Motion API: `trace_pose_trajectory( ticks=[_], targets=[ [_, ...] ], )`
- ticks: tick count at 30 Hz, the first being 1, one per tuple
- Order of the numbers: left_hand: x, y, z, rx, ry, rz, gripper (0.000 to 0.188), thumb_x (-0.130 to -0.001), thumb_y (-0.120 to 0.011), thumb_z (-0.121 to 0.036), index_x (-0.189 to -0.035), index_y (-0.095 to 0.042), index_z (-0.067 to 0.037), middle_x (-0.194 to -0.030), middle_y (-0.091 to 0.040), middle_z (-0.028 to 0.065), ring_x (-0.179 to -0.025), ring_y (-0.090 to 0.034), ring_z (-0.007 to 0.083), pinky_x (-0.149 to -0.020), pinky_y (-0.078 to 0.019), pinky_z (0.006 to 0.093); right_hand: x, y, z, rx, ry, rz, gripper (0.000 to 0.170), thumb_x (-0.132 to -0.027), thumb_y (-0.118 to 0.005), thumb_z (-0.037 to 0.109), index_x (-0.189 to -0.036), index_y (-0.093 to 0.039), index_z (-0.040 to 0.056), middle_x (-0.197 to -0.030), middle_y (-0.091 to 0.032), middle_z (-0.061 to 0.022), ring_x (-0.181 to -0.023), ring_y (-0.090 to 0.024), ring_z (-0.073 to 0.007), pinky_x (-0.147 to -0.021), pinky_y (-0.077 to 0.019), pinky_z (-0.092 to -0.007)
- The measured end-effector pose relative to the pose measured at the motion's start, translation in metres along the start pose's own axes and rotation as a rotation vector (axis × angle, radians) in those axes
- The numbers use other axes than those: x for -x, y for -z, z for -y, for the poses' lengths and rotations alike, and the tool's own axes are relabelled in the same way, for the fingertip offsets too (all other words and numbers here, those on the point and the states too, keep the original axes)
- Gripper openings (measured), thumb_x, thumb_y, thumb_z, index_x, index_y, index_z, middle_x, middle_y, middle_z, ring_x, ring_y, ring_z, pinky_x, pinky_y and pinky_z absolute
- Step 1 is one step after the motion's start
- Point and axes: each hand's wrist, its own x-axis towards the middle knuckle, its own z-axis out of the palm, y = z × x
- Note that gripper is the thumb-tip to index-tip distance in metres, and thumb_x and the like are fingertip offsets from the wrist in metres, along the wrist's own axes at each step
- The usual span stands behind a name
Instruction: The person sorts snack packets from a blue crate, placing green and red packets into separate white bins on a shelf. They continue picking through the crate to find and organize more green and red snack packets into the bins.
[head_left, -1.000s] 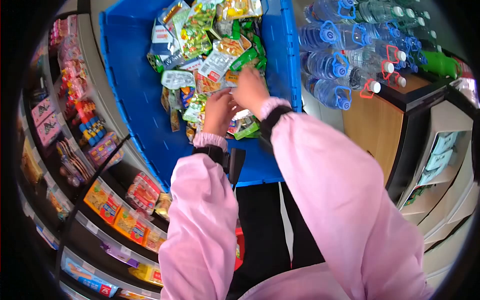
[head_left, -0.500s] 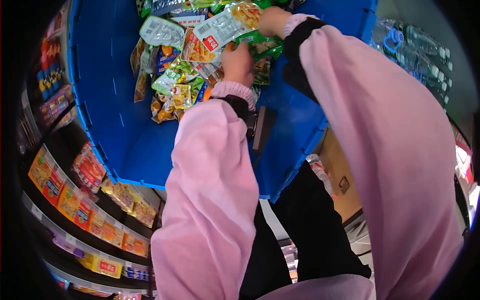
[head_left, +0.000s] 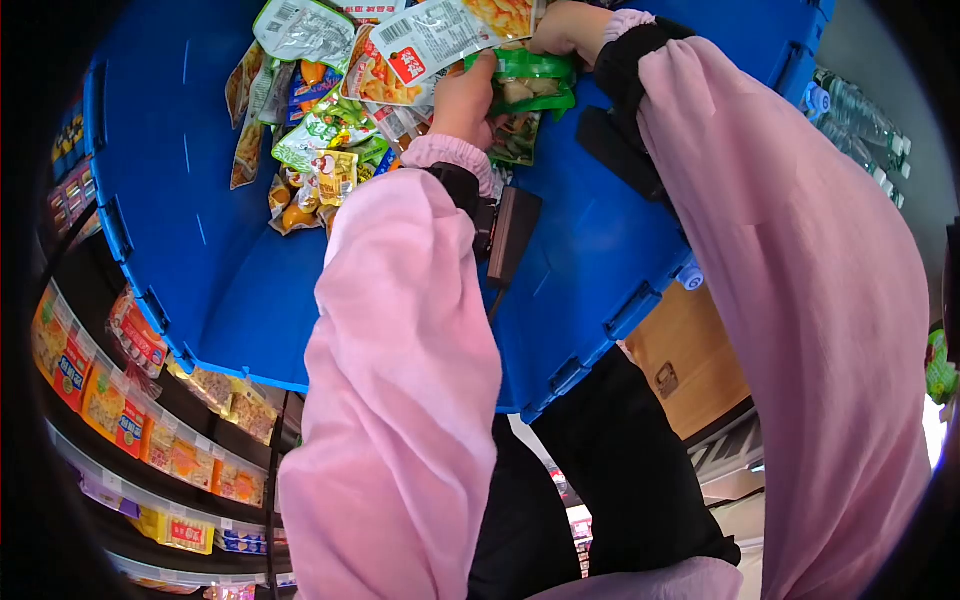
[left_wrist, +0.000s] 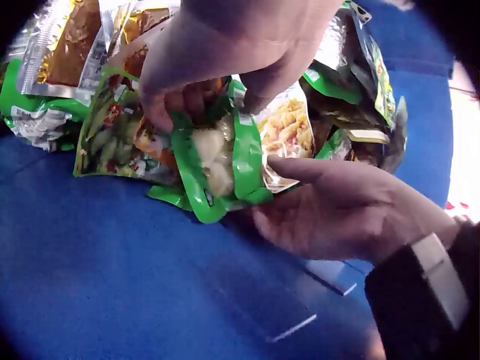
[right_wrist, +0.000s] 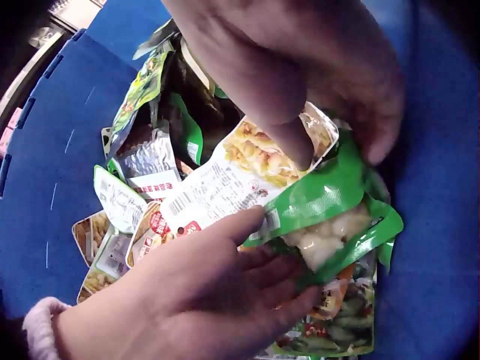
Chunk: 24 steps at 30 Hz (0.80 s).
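In the head view my left hand (head_left: pixel 465 103) is at the left edge of a green-edged packet (head_left: pixel 530 80) with pale pieces inside. Seen from the left wrist, the fingers of that hand (left_wrist: pixel 240 45) curl over the packet's top edge (left_wrist: pixel 214 161). My right hand (head_left: pixel 572 32) grips the right end of a white packet (head_left: pixel 445 38) with a food picture. The right wrist view shows the right thumb pressed on the white packet's (right_wrist: pixel 217 191) picture and the fingers of that hand (right_wrist: pixel 307 67) reaching behind the green-edged one (right_wrist: pixel 322 225).
A blue bin (head_left: pixel 270 300) surrounds a heap of mixed snack packets (head_left: pixel 320 140). Shelves of packaged snacks (head_left: pixel 105 400) stand at the left. Water bottles (head_left: pixel 860 125) and a wooden cabinet (head_left: pixel 690 360) are on the right.
The head view has shifted, and the bin now fills more of it. My right hand has moved from beside my left to the white packet's right end. The green-edged packet shows more between the hands.
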Motion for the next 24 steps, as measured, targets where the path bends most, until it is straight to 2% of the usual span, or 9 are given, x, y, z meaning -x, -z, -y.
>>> trace_pose_trajectory(
  ticks=[2, 4, 7, 10, 12, 15, 17, 20, 24],
  targets=[
    [0.001, 0.0, -0.001, 0.047, -0.024, 0.01, 0.028, -0.082, -0.053, -0.031, -0.102, -0.049, -0.01, -0.088, -0.055, 0.0075, -0.075, -0.054, 0.0208, -0.065, -0.0464, 0.0387, 0.001, 0.006, 0.003, 0.003, -0.026, 0.105, 0.024, -0.063, -0.056, 0.017, -0.083, -0.063, 0.0051, -0.084, -0.06, -0.018, -0.082, -0.057, -0.0324, -0.07, -0.0451, -0.0369],
    [0.002, -0.003, 0.001, 0.159, -0.062, 0.031, 0.029, -0.084, -0.052, -0.029, -0.104, -0.049, -0.009, -0.093, -0.056, 0.0085, -0.082, -0.056, 0.0228, -0.066, -0.0468, 0.041, 0.017, 0.007, 0.008, -0.62, -0.404, 0.0, 0.03, -0.067, -0.056, 0.022, -0.092, -0.062, 0.0066, -0.1, -0.057, -0.0129, -0.092, -0.053, -0.0233, -0.075, -0.0438, -0.0357],
    [0.022, -0.002, -0.007, 0.136, 0.108, 0.036, 0.029, -0.085, -0.049, -0.027, -0.106, -0.048, -0.008, -0.098, -0.056, 0.0104, -0.088, -0.056, 0.0247, -0.071, -0.0464, 0.0433, 0.083, 0.047, 0.04, -0.546, -0.211, 0.106, 0.035, -0.079, -0.059, 0.021, -0.109, -0.049, 0.0064, -0.096, -0.057, -0.0101, -0.081, -0.057, -0.0243, -0.068, -0.0484, -0.0398],
    [0.046, 0.014, -0.006, 0.274, 0.167, 0.148, 0.026, -0.087, -0.047, -0.026, -0.106, -0.048, -0.008, -0.099, -0.056, 0.0106, -0.086, -0.056, 0.0238, -0.074, -0.0456, 0.0416, 0.111, 0.064, 0.036, 0.048, 0.426, 0.103, 0.038, -0.077, -0.06, 0.022, -0.109, -0.048, 0.0038, -0.097, -0.056, -0.0116, -0.084, -0.057, -0.0262, -0.067, -0.0491, -0.0423],
    [0.069, 0.028, -0.012, 0.333, 0.161, 0.246, 0.027, -0.087, -0.046, -0.027, -0.103, -0.049, -0.005, -0.099, -0.056, 0.0102, -0.087, -0.056, 0.0225, -0.077, -0.0447, 0.0368, 0.135, 0.078, 0.044, -0.119, 0.393, 0.104, 0.042, -0.076, -0.062, 0.023, -0.108, -0.048, 0.001, -0.096, -0.056, -0.0131, -0.082, -0.056, -0.0263, -0.065, -0.0497, -0.0417],
    [0.111, 0.056, -0.02, 0.329, 0.09, 0.312, 0.029, -0.088, -0.044, -0.029, -0.102, -0.05, -0.004, -0.097, -0.057, 0.0095, -0.087, -0.055, 0.0213, -0.077, -0.0442, 0.0355, 0.183, 0.075, 0.085, -0.972, -0.084, 0.102, 0.045, -0.073, -0.064, 0.029, -0.099, -0.05, -0.0052, -0.085, -0.056, -0.0126, -0.072, -0.055, -0.0222, -0.056, -0.0488, -0.0354],
    [0.146, 0.072, -0.033, 0.336, 0.084, 0.33, 0.03, -0.089, -0.042, -0.028, -0.105, -0.048, -0.004, -0.101, -0.055, 0.0081, -0.089, -0.054, 0.0201, -0.079, -0.0434, 0.0352, 0.216, 0.075, 0.11, -0.88, -0.018, -0.17, 0.041, -0.069, -0.066, 0.03, -0.086, -0.053, -0.0039, -0.073, -0.057, -0.0144, -0.068, -0.056, -0.0231, -0.054, -0.044, -0.0348],
    [0.206, 0.091, -0.064, 0.16, 0.016, 0.309, 0.027, -0.09, -0.041, -0.025, -0.104, -0.047, -0.003, -0.099, -0.054, 0.0089, -0.089, -0.053, 0.0187, -0.078, -0.0428, 0.0346, 0.262, 0.057, 0.156, -1.186, -0.007, -0.495, 0.032, -0.069, -0.066, 0.027, -0.081, -0.052, 0.0005, -0.074, -0.057, -0.0144, -0.065, -0.054, -0.0225, -0.058, -0.043, -0.0337],
    [0.279, 0.118, -0.088, -0.045, 0.025, 0.372, 0.03, -0.09, -0.041, -0.026, -0.11, -0.045, -0.004, -0.106, -0.053, 0.0094, -0.093, -0.053, 0.0198, -0.081, -0.0429, 0.0365, 0.337, 0.054, 0.22, -1.479, -0.062, -0.636, 0.029, -0.072, -0.064, 0.025, -0.081, -0.05, 0.002, -0.074, -0.054, -0.0135, -0.067, -0.054, -0.0234, -0.06, -0.0422, -0.0329]
  ],
)
